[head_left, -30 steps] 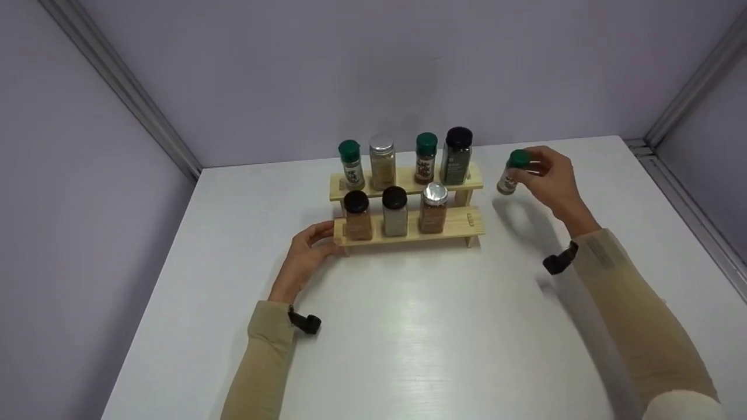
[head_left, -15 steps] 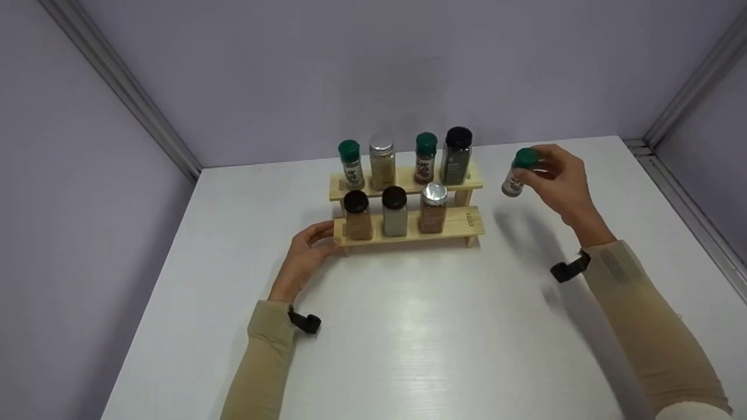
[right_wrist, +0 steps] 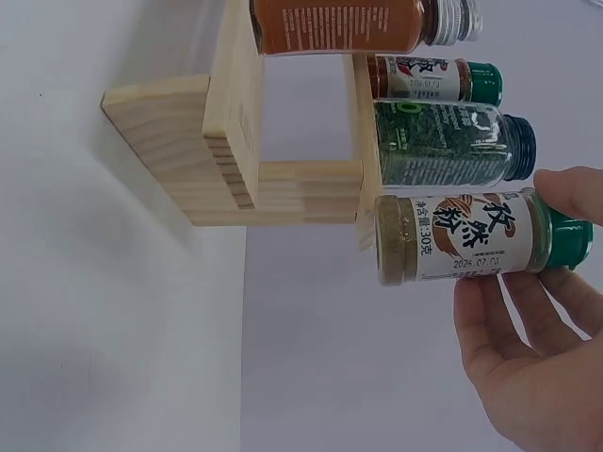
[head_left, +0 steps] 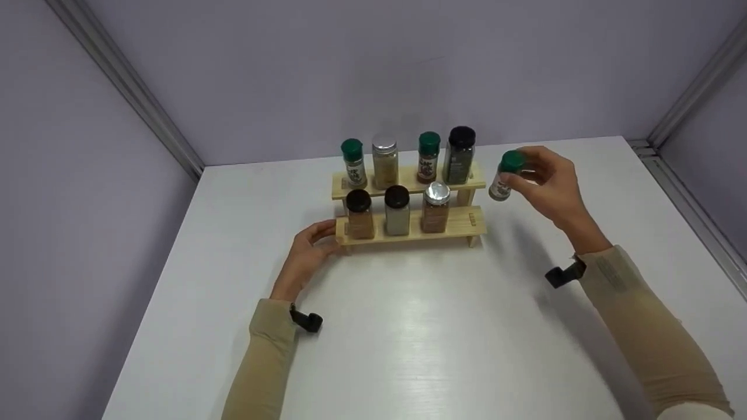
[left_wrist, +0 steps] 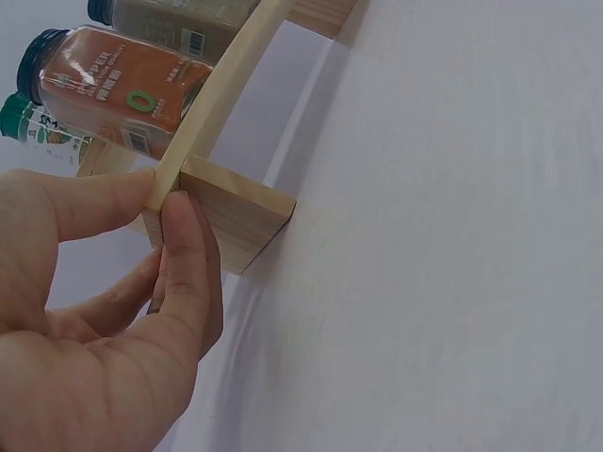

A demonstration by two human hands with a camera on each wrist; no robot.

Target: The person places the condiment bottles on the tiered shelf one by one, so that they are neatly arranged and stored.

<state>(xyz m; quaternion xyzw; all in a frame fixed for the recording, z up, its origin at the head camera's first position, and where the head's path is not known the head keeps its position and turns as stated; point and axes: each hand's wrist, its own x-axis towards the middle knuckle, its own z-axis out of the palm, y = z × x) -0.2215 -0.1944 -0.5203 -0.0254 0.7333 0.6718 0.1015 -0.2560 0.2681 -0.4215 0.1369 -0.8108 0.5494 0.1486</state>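
Note:
My left hand (head_left: 306, 254) pinches the left end of the lower shelf of a two-tier wooden spice rack (head_left: 475, 217); the left wrist view has thumb and fingers on either side of the board (left_wrist: 221, 99). Held in my right hand (head_left: 554, 189) is a small spice jar (head_left: 499, 189) with a green cap and a white label, slightly tilted and raised above the table just right of the rack. In the right wrist view, thumb and fingers grip this jar (right_wrist: 476, 235) near its cap (right_wrist: 569, 239), close to the black-capped jar of green herbs (right_wrist: 438, 143).
Two green-capped jars, a silver-capped jar (head_left: 386, 166) and the herb jar stand on the upper shelf. Two black-capped jars (head_left: 398, 219) and a silver-capped jar of reddish powder (head_left: 435, 216) occupy the lower one. Walls (head_left: 262, 87) rise behind and beside the white table (head_left: 408, 326).
The right hand and its jar drifted slightly right, then came back left toward the rack. My left hand keeps its pinch on the shelf end.

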